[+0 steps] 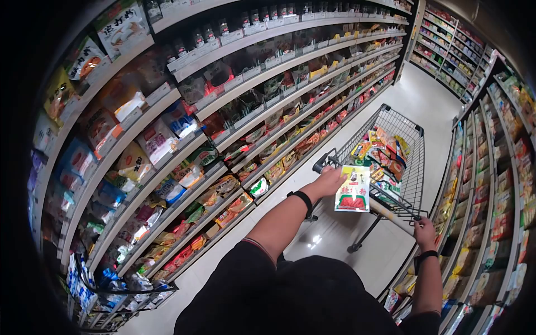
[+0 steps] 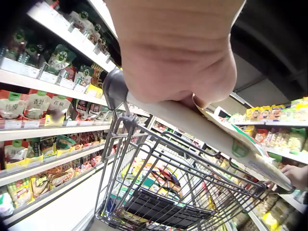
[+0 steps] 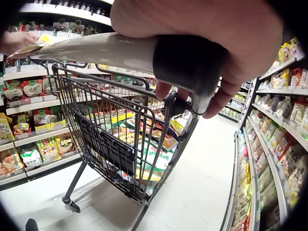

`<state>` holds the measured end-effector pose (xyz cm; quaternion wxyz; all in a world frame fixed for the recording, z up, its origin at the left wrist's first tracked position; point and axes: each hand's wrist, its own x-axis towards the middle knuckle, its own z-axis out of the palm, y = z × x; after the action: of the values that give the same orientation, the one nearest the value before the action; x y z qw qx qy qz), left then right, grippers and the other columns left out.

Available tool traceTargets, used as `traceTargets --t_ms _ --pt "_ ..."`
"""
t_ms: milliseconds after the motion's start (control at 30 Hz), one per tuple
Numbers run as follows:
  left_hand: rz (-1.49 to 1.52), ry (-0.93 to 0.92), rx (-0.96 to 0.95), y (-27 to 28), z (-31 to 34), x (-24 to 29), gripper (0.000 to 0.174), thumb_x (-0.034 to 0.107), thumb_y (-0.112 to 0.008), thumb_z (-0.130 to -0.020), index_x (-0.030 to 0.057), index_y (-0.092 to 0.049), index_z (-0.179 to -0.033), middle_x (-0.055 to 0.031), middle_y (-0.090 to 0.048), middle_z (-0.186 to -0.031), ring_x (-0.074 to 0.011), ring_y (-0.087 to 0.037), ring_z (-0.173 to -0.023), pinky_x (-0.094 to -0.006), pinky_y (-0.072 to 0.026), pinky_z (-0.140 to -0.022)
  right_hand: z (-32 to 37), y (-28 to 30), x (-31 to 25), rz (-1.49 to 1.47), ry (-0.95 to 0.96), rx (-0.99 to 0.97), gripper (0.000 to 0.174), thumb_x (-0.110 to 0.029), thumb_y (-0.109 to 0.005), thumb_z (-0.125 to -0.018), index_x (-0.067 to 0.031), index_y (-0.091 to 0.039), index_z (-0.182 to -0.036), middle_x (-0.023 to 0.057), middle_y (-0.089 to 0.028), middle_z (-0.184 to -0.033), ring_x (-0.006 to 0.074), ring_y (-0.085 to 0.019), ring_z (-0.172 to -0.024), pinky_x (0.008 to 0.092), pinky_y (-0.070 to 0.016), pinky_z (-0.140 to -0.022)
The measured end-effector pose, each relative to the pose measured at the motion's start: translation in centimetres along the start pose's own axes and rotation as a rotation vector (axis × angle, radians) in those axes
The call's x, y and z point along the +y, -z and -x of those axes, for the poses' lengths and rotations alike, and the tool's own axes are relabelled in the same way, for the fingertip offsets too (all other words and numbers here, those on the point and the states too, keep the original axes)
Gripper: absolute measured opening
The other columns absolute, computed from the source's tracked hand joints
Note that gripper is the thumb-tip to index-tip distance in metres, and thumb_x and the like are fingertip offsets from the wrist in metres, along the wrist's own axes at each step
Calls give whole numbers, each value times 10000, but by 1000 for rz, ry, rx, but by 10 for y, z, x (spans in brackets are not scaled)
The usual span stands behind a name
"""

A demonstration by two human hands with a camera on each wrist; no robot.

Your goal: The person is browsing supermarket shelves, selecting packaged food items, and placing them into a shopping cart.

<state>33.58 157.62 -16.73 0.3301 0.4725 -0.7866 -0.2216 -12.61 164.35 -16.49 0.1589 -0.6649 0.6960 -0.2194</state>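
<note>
My left hand holds a flat white food packet by its upper left edge; the packet has a yellow corner and red and green printing. It hangs face up over the shopping cart's push handle. In the left wrist view, the hand is at the left end of the handle, with the packet's edge seen edge-on. My right hand grips the handle's right end, its fingers curled round the black end piece. Inside the wire cart lies a pile of colourful food packets.
Long shelves of bagged foods and small jars run along the left. More packed shelves stand close on the right. Pale floor stretches ahead to another shelf at the aisle's end. A wire rack stands at lower left.
</note>
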Motion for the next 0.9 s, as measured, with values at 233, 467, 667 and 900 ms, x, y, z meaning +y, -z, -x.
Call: traceTargets --t_ms 233,467,667,900 --pt "15 -4 -111 20 -27 -24 295 303 -422 -1006 39 -538 -1069 -179 -642 -904 -356 -574 -924 -454 -345 -927 -22 -26 18 -91 -144 -36 198 -155 -658 -833 37 -674 -876 224 -609 -1243 389 -565 -1166 414 -431 -1021" --pt "16 -6 -126 30 -43 -40 321 308 -423 -1008 6 -527 -1039 -197 -643 -896 -377 -588 -934 -467 -317 -1004 -31 -28 8 -15 -66 -70 203 -163 -650 -843 25 -688 -911 215 -585 -1283 375 -544 -1190 405 -434 -1012" --pt "-41 42 -164 31 -65 -64 286 291 -441 -1001 51 -555 -1107 -184 -648 -943 -355 -588 -957 -460 -311 -1009 -56 -20 -55 488 0 -196 233 -178 -531 -859 -19 -679 -945 203 -642 -1073 391 -596 -1020 451 -490 -884" --pt "10 154 -112 45 -88 -80 274 288 -489 -976 120 -606 -1158 -144 -650 -1043 -338 -528 -1031 -447 -334 -999 -98 -21 -210 234 153 -391 510 -507 -634 -844 -34 -671 -1029 218 -687 -913 392 -662 -869 454 -527 -764"
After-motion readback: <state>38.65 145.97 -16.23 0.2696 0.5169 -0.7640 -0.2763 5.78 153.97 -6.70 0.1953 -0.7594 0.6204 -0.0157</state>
